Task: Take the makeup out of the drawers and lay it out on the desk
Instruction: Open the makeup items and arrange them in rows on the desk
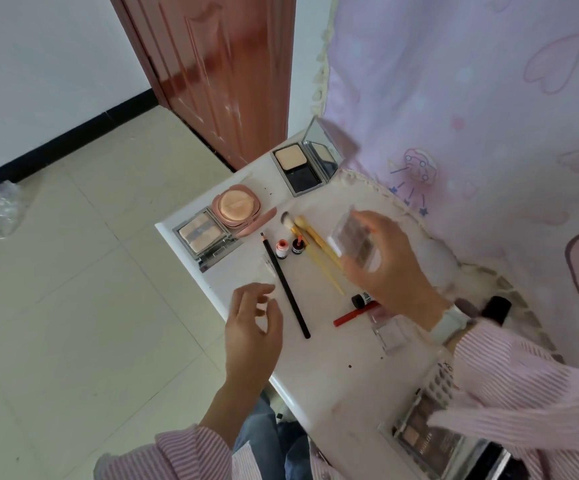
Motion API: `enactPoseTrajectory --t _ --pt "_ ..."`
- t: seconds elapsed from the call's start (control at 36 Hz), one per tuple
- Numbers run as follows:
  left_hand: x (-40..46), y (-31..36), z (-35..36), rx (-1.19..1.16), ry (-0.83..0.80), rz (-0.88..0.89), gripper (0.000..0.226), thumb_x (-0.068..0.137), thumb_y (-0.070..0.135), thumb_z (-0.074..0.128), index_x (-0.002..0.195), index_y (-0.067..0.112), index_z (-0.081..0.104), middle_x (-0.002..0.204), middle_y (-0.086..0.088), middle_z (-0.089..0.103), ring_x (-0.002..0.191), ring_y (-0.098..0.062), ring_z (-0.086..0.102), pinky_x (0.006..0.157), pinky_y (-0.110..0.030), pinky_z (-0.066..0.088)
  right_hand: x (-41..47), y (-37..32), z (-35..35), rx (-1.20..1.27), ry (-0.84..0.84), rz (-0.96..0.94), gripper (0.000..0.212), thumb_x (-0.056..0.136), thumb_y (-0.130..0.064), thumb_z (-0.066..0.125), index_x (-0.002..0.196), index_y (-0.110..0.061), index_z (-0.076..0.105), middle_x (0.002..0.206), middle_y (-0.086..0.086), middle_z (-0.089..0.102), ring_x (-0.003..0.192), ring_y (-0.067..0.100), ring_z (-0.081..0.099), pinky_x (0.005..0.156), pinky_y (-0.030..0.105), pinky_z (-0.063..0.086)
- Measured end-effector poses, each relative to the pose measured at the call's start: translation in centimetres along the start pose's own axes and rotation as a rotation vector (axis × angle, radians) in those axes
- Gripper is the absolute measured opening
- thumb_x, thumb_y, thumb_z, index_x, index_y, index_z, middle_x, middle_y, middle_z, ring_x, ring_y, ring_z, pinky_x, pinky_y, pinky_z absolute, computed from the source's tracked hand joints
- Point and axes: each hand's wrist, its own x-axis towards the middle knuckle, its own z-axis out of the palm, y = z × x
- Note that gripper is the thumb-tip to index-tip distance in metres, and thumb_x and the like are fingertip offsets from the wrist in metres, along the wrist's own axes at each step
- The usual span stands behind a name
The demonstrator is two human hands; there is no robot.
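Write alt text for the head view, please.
A person's right hand holds a clear eyeshadow case above a white desk laid with compacts, brushes and a black pencil. The left hand hovers open at the desk's edge.

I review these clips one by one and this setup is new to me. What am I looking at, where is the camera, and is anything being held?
There is no machine here: a camera worn on a person's head looks down at their two bare hands. The right hand holds a small clear eyeshadow palette above a white desk. The left hand hovers with loosely curled fingers and holds nothing. Laid out on the desk are two open square compacts, a round pink cushion compact, a black pencil, two small bottles, yellow-handled brushes and a red pencil.
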Motion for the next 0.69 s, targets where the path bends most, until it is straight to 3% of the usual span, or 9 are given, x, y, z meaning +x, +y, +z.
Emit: enactPoseTrajectory --t 0.08,0.17,0.22,0.31,0.42,0.53,0.69 --pt "0.8 3.3 -0.2 -0.409 -0.298 -0.315 0.014 0.094 0.024 0.049 0.102 0.024 0.06 0.098 -0.004 0.065 0.088 -0.019 0.065 0.075 -0.026 0.053 -2.4 -1.4 0.6 0.051 -0.102 -0.127 0.062 0.078 -0.037 0.06 0.131 -0.009 0.044 0.128 0.004 0.051 0.113 0.016 0.049 0.094 0.04 0.045" --pt "1.5 4.2 -0.1 -0.802 -0.627 -0.571 0.055 0.09 0.053 0.037 0.122 0.012 0.055 0.108 -0.012 0.065 0.095 -0.026 0.066 0.075 -0.033 0.054 -3.9 -2.2 1.3 0.081 -0.205 -0.212 0.064 0.081 -0.044 0.059 0.134 -0.017 0.035 0.135 -0.003 0.044 0.122 0.01 0.042 0.101 0.033 0.042" --pt "1.5 4.6 -0.2 -0.955 -0.717 -0.643 0.058 0.09 0.054 0.033 0.123 0.009 0.052 0.103 -0.01 0.066 0.092 -0.025 0.066 0.071 -0.032 0.054 -4.3 -2.3 1.6 0.088 -0.248 -0.224 0.065 0.084 -0.052 0.055 0.135 -0.019 0.033 0.138 -0.002 0.044 0.126 0.009 0.041 0.102 0.032 0.042" --pt "1.5 4.7 -0.2 -1.079 -0.683 -0.713 0.052 0.088 0.05 0.044 0.12 0.01 0.052 0.103 -0.012 0.063 0.092 -0.027 0.064 0.074 -0.037 0.054 -4.4 -2.5 1.7 0.08 -0.25 -0.22 0.062 0.085 -0.052 0.053 0.134 -0.017 0.041 0.138 0.001 0.048 0.126 0.012 0.044 0.099 0.028 0.045" --pt "1.7 4.6 -0.3 -1.293 -0.546 -0.806 0.042 0.085 0.044 0.054 0.115 0.015 0.049 0.098 -0.013 0.059 0.086 -0.029 0.063 0.073 -0.041 0.055 -4.7 -2.8 1.9 0.083 -0.134 -0.235 0.042 0.091 -0.038 0.051 0.113 -0.004 0.062 0.113 0.006 0.063 0.108 0.012 0.056 0.086 0.025 0.053" --pt "1.7 4.9 -0.4 -1.297 -0.407 -0.938 0.044 0.079 0.042 0.06 0.108 0.01 0.054 0.096 -0.017 0.056 0.088 -0.035 0.062 0.082 -0.045 0.055 -4.9 -3.1 2.0 0.118 -0.096 -0.158 0.032 0.088 -0.025 0.052 0.103 -0.001 0.066 0.1 0.006 0.066 0.094 0.011 0.061 0.08 0.021 0.053" --pt "1.7 4.8 -0.6 -1.285 -0.341 -0.953 0.044 0.078 0.043 0.063 0.107 0.011 0.053 0.106 -0.019 0.053 0.092 -0.042 0.065 0.074 -0.045 0.057 -4.5 -3.8 1.7 0.159 -0.142 -0.116 0.03 0.087 -0.023 0.05 0.099 -0.002 0.067 0.094 0.004 0.066 0.083 0.004 0.06 0.07 0.001 0.044"
